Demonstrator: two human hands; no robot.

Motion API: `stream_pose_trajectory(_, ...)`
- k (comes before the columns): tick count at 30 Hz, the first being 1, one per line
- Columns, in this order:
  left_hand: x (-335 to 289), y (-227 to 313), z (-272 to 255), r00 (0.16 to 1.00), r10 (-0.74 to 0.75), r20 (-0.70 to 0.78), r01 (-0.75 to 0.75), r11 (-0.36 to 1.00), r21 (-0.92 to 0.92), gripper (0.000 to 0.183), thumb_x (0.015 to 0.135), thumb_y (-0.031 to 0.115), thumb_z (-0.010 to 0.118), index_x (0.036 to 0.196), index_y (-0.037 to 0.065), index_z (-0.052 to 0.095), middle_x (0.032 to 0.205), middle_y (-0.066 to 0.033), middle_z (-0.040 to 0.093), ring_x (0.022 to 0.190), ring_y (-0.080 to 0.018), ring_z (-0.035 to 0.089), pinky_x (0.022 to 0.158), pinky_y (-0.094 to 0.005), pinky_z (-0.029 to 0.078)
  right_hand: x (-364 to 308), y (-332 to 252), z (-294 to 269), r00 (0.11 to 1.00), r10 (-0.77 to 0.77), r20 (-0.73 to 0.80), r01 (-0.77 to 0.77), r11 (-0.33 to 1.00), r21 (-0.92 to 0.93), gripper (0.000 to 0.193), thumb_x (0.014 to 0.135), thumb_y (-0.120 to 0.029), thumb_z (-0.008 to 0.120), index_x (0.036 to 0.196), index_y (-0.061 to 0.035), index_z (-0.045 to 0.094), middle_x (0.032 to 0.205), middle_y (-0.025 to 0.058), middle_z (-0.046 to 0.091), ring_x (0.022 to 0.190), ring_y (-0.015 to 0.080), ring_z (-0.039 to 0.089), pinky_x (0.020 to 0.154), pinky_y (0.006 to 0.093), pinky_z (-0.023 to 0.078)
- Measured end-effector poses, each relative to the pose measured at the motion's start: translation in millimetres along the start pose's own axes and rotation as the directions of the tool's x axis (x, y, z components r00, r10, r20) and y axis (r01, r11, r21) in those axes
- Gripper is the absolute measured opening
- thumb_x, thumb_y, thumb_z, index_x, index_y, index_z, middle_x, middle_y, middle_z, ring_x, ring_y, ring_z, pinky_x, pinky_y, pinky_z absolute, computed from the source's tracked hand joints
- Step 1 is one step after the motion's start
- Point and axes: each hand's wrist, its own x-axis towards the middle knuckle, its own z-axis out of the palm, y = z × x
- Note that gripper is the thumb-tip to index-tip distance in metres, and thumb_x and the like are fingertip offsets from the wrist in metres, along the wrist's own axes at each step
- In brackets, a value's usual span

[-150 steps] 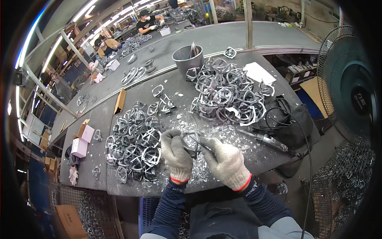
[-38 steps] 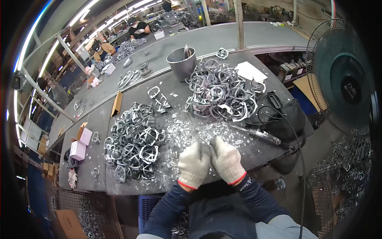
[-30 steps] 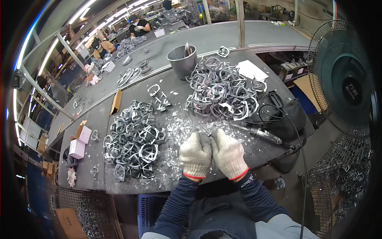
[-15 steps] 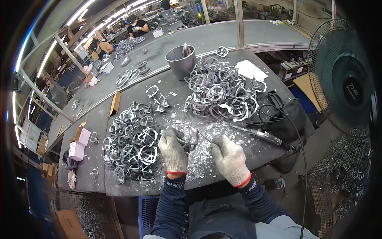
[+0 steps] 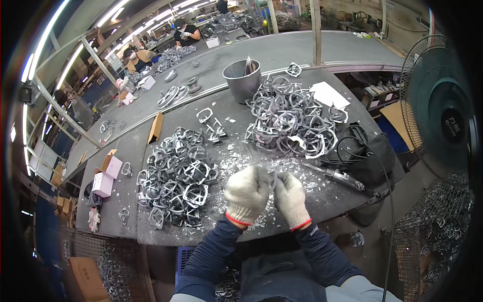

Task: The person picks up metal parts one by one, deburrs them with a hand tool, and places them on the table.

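Both my hands wear pale knitted gloves with red cuffs and meet over the near part of the dark worktable (image 5: pixel 322 196). My left hand (image 5: pixel 246 192) is closed on a grey metal frame part (image 5: pixel 273 180); only a small curved bit of it shows between the gloves, the rest covered by fingers. My right hand (image 5: pixel 291 199) is closed close against it. Whatever lies in its fingers is hidden. A pile of similar grey metal frames (image 5: pixel 176 176) lies left of my hands. Pale metal flakes (image 5: pixel 236 158) are scattered around and beyond them.
A larger heap of frames (image 5: pixel 292 116) lies beyond my hands, beside a grey bucket (image 5: pixel 241 83) and a white sheet (image 5: pixel 329 95). A corded metal hand tool (image 5: pixel 337 176) lies to the right. A fan (image 5: pixel 448 110) stands at far right. Two people work at the far left.
My left hand has moved right and turned inward, bringing the frame part against my right hand. The thin rod-like tool seen in my right hand before is now hidden. The view has shifted slightly.
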Motion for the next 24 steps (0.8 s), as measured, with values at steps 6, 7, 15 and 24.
stream_pose_trajectory(6, 43.4, -38.9, 33.2, 0.930, 0.331, -0.161, -0.291, 0.929, 0.228, 0.011, 0.097, 0.007, 0.069, 0.087, 0.008, 0.075, 0.074, -0.0102, 0.071, 0.064, -0.0281, 0.072, 0.062, -0.0411, 0.058, 3.7, -46.4, -21.1, 0.963, 0.209, 0.172, -0.257, 0.906, 0.335, 0.022, 0.108, -0.018, 0.066, 0.114, 0.0030, 0.071, 0.070, 0.0017, 0.063, 0.051, 0.0097, 0.054, 0.048, 0.0298, 0.041)
stream_pose_trajectory(7, 64.1, -61.1, 22.2, 0.949, 0.257, -0.183, -0.206, 0.944, 0.258, 0.008, 0.093, 0.006, 0.070, 0.088, 0.010, 0.074, 0.077, -0.0079, 0.074, 0.065, -0.0253, 0.073, 0.063, -0.0390, 0.058, -9.2, -52.4, -21.9, 0.947, 0.268, 0.175, -0.305, 0.922, 0.239, 0.023, 0.109, -0.021, 0.067, 0.112, 0.0025, 0.070, 0.069, 0.0017, 0.062, 0.052, 0.0093, 0.054, 0.048, 0.0296, 0.042)
stream_pose_trajectory(15, 147.9, -237.8, -52.9, 0.913, -0.388, 0.125, 0.076, 0.464, 0.883, 0.022, 0.100, 0.020, 0.068, 0.119, 0.019, 0.079, 0.129, -0.0181, 0.076, 0.124, -0.0371, 0.072, 0.101, -0.0529, 0.059, -38.8, -2.2, -83.0, 0.962, 0.244, 0.124, -0.256, 0.961, 0.099, 0.020, 0.107, -0.012, 0.069, 0.119, 0.0045, 0.074, 0.082, 0.0035, 0.071, 0.067, 0.0087, 0.063, 0.063, 0.0280, 0.054)
stream_pose_trajectory(24, 156.0, -202.7, -12.3, 0.951, -0.228, 0.211, -0.105, 0.402, 0.909, 0.013, 0.094, 0.024, 0.076, 0.098, 0.013, 0.081, 0.102, -0.0112, 0.079, 0.101, -0.0313, 0.079, 0.092, -0.0503, 0.061, -25.3, 4.9, -81.9, 0.960, 0.206, 0.190, -0.187, 0.976, -0.113, 0.019, 0.105, -0.014, 0.071, 0.114, 0.0009, 0.079, 0.085, 0.0042, 0.074, 0.073, 0.0085, 0.066, 0.068, 0.0298, 0.054)
